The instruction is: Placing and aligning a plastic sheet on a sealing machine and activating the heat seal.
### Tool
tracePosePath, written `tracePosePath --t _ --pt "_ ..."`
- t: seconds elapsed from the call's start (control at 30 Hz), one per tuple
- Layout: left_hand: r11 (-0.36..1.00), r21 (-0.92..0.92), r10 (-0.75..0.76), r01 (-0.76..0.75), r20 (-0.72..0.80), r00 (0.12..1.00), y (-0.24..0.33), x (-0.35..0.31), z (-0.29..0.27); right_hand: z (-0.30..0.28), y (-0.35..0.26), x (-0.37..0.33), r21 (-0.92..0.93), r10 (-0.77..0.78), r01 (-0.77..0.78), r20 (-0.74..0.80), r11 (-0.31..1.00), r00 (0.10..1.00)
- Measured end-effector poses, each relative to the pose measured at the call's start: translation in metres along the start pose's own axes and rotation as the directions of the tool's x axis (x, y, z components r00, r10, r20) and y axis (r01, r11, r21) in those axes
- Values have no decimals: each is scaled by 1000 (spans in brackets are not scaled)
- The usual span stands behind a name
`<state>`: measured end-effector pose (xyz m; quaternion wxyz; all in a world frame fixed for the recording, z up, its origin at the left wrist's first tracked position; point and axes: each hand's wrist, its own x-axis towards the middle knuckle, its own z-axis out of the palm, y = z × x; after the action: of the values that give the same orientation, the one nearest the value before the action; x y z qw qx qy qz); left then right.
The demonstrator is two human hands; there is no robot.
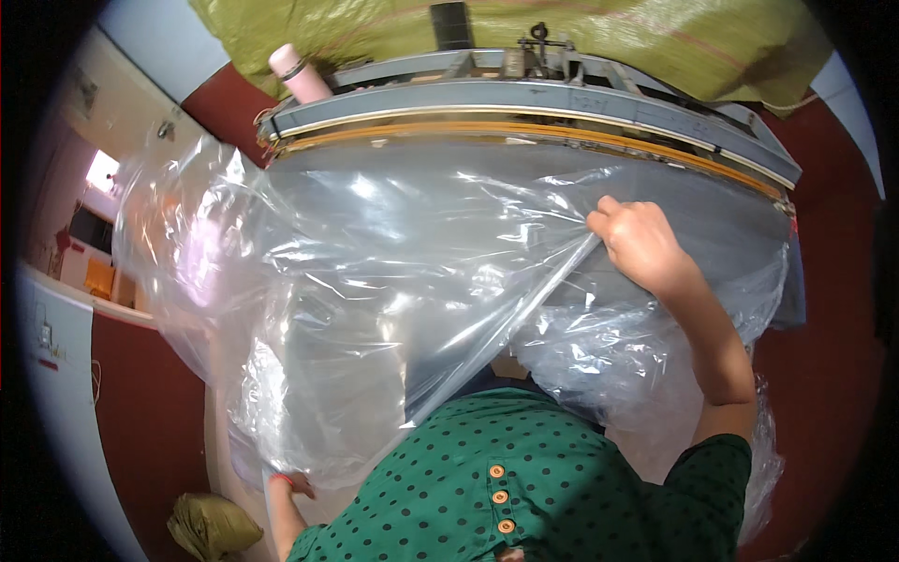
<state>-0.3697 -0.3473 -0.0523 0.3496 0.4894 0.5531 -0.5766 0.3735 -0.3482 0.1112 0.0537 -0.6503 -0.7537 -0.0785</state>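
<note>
A large clear plastic sheet [365,309] spreads across the grey table [712,244] and billows over its left and near sides. My right hand [641,245] is closed in a pinch on the sheet's edge, above the right part of the table. From that grip a taut fold runs down and left toward my body. Low at the left, my left hand [296,483] is beside the hanging lower part of the sheet. Its fingers are mostly hidden, so I cannot make out whether it grips the plastic. More crumpled clear plastic [618,361] hangs at the table's near right side.
A long metal frame with an orange strip [524,128] runs along the table's far edge. On its left end stands a pink bottle [302,75]. Behind it lies a yellow-green woven cover [599,37]. An olive sack [213,526] rests on the floor at lower left.
</note>
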Motion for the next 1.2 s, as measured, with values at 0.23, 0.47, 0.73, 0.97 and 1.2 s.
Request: tracePosePath --t 0.23,0.47,0.73,0.97,1.2 --pt "612 473 552 -634 -829 -86 203 -231 -230 -9 -1 -52 26 101 -99 -420 995 902" --pt "23 891 829 -453 -270 -489 512 -322 -248 -7 -10 -79 70 177 -164 -478 984 861" --pt "-252 -8 790 -968 -579 -201 603 -329 -217 -5 19 -114 566 583 -328 -356 756 730" --pt "-130 -69 817 -989 -573 -67 602 -329 -210 26 42 -78 931 871 -241 -133 273 473" --pt "158 214 976 -964 -181 120 549 -292 -271 42 119 -153 387 894 -815 -308 431 326"
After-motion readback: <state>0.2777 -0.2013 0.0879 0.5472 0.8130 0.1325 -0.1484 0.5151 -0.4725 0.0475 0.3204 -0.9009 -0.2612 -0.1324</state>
